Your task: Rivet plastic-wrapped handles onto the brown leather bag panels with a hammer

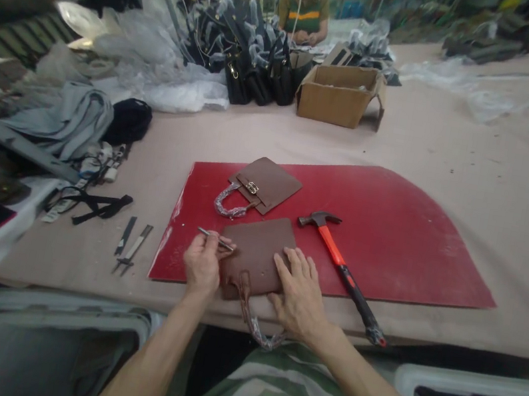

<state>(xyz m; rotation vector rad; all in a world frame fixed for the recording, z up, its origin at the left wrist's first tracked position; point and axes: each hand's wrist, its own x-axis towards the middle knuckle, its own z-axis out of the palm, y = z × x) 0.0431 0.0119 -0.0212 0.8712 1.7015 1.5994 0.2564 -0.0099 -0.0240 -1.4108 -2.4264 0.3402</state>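
Observation:
My left hand is closed around a thin metal tool at the left edge of a brown leather bag piece. My right hand lies flat on that piece with fingers spread, pressing it onto the red mat. The piece's wrapped handle hangs over the table's front edge. A second brown bag piece with a metal buckle and wrapped handle lies just behind. A hammer with an orange and black handle rests to the right of my right hand.
Scissors and blades lie left of the mat beside black straps. A cardboard box and a pile of black bags stand at the back. Another person sits behind them. Grey cloth covers the left.

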